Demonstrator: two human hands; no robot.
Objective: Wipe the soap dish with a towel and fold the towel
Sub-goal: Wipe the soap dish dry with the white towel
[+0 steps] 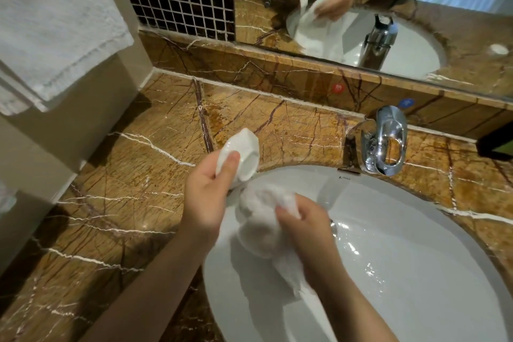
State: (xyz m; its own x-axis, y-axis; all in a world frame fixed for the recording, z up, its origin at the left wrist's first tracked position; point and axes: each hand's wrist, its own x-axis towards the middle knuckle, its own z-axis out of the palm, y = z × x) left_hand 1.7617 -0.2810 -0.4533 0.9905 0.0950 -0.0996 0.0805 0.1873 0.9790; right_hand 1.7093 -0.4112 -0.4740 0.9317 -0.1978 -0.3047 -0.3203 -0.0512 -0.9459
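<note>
My left hand (206, 197) grips a white ceramic soap dish (244, 154), held on edge above the back left rim of the sink. My right hand (305, 226) is closed on a bunched white towel (263, 219), which presses against the lower edge of the dish. The towel's loose end hangs down over the basin. Part of the dish is hidden behind my left thumb and the towel.
A white oval sink (402, 272) with water on its bottom sits in a brown marble counter (133, 175). A chrome faucet (384, 141) stands at its back. A large white towel (52, 28) hangs at the upper left. The mirror (361, 8) reflects my hands.
</note>
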